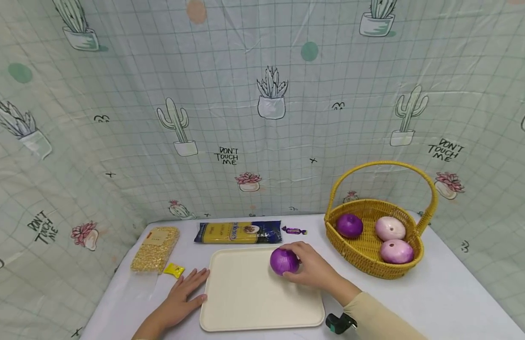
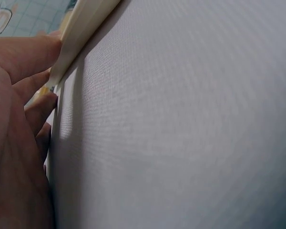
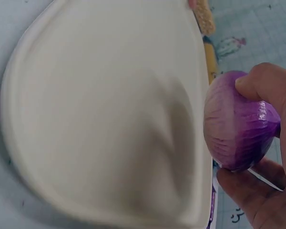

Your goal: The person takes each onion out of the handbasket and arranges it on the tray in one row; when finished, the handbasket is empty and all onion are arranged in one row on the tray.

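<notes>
A purple onion (image 1: 284, 261) is held by my right hand (image 1: 309, 266) over the right part of a cream tray (image 1: 245, 302). In the right wrist view, thumb and fingers grip the onion (image 3: 238, 121) from opposite sides, and a shadow falls on the tray below it. My left hand (image 1: 181, 298) lies with its fingers spread at the tray's left edge. The left wrist view shows those fingers (image 2: 26, 57) extended against the tray's rim (image 2: 81, 36).
A yellow wicker basket (image 1: 360, 259) with a tall handle holds one purple onion (image 1: 349, 225) and two paler onions (image 1: 390, 228). Behind the tray lie a pasta packet (image 1: 237, 232) and a purple wrapped candy (image 1: 294, 230). Left are a grain bag (image 1: 156, 250) and a small yellow packet (image 1: 174, 270).
</notes>
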Available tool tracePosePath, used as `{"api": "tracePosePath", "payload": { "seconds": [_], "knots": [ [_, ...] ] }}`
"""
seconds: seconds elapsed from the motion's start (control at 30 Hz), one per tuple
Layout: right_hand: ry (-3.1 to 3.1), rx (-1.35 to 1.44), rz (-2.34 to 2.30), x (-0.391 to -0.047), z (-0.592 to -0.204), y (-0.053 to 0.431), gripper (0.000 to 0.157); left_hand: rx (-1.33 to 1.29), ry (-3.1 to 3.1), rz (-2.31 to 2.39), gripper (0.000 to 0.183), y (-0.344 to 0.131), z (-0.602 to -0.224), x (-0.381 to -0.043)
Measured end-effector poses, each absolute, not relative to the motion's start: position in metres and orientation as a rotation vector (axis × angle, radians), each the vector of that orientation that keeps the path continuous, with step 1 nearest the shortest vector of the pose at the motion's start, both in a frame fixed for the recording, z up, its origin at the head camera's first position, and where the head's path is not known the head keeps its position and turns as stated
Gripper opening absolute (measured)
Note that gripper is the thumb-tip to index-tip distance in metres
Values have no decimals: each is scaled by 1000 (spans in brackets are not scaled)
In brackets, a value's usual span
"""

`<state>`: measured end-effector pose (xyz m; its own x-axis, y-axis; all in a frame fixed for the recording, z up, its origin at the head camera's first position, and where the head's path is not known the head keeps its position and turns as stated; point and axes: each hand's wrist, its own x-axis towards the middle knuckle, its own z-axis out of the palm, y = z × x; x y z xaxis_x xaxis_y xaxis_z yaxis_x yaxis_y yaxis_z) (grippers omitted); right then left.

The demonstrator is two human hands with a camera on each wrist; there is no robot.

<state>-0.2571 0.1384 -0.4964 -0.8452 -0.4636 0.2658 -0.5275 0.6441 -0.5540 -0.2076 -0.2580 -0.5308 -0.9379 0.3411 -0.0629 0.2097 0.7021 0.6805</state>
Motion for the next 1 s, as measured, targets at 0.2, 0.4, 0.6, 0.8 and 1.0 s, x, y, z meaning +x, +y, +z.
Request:
{"api": "tracePosePath", "payload": {
  "seconds": [0.2,0.4,0.6,0.8,1.0],
  "knots": [
    [-2763,845,975,-261,-499,118,64,434,2718,1063,65,-259,-530,-207],
    [-2775,863,995,-266,-498,100,62,435,2720,1069,65,-259,-530,-207],
    [-2765,893,1040,-269,-499,85,61,418,2713,1075,65,-258,-529,-206],
    [-2753,885,1055,-273,-505,71,62,417,2719,1065,65,-259,-528,-206],
    [-2747,859,1065,-276,-506,58,64,405,2714,1070,66,-257,-528,-206]
  ]
}}
